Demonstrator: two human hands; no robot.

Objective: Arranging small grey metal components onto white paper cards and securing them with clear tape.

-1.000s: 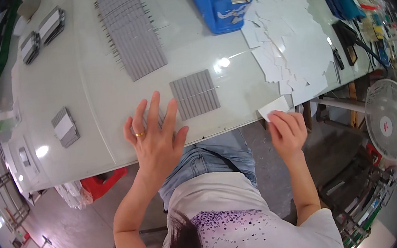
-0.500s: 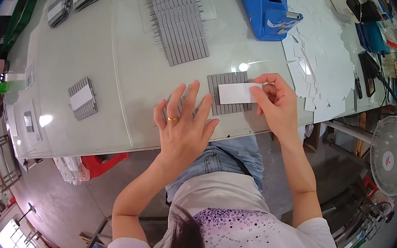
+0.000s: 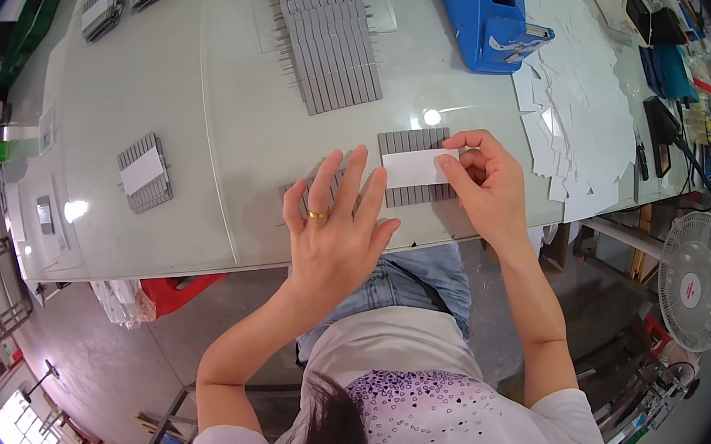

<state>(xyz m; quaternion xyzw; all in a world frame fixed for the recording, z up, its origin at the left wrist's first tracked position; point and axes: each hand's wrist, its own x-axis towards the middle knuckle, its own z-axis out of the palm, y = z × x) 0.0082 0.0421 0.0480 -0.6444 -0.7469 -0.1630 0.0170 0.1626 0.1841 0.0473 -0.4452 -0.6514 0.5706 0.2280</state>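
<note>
A white paper card [image 3: 413, 169] lies across a grey slatted strip panel [image 3: 413, 140] near the table's front edge. Its left end is about level with the panel's left edge. The thumb and fingers of my right hand [image 3: 489, 189] pinch the card at its right end. My left hand [image 3: 335, 233], wearing a ring, is spread open just left of the panel, fingertips near the card's left end. Beneath its fingers another grey slatted piece [image 3: 338, 186] is mostly hidden. Farther back lies a long overlapping row of grey slatted panels [image 3: 335, 58].
A blue tape dispenser [image 3: 478, 24] stands at the back right, beside a spread of white paper cards [image 3: 575, 109]. To the left sits a grey bundle [image 3: 142, 150] with a white card around or on it; similar bundles [image 3: 102, 14] lie farther back. A fan [image 3: 697, 279] stands at the right.
My right hand has moved slightly left, bringing the white card's left end to the panel's left edge. My left hand stays spread in nearly the same place.
</note>
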